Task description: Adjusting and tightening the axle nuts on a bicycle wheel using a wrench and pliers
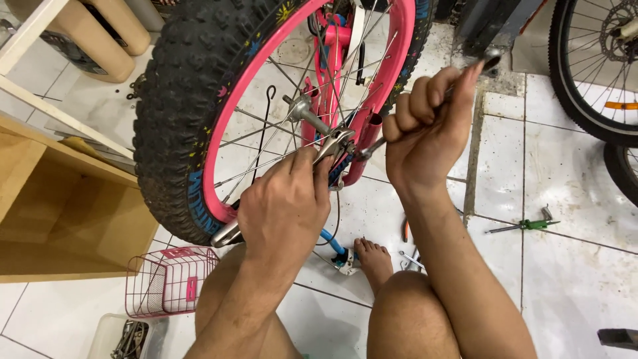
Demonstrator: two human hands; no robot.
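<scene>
Head view, looking down: left hand (282,206) was closed around a spanner (332,145) set at the hub (307,110) of a pink wheel (266,86) with a knobbly black tyre (179,100). Right hand (425,129) was clenched in a fist on a second spanner (488,61), its shaft running down to the same axle. Wheel stood upright on the tiled floor (571,279). A pink wire basket (166,279) sat by the left knee; a green-handled tool (525,225) lay well right.

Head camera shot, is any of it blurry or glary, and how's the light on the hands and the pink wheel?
Head view: even, soft light, no hard shadows; left hand, right hand and pink wheel are sharp; mild sheen on the white floor tiles; edges bend slightly from the wide lens.
</scene>
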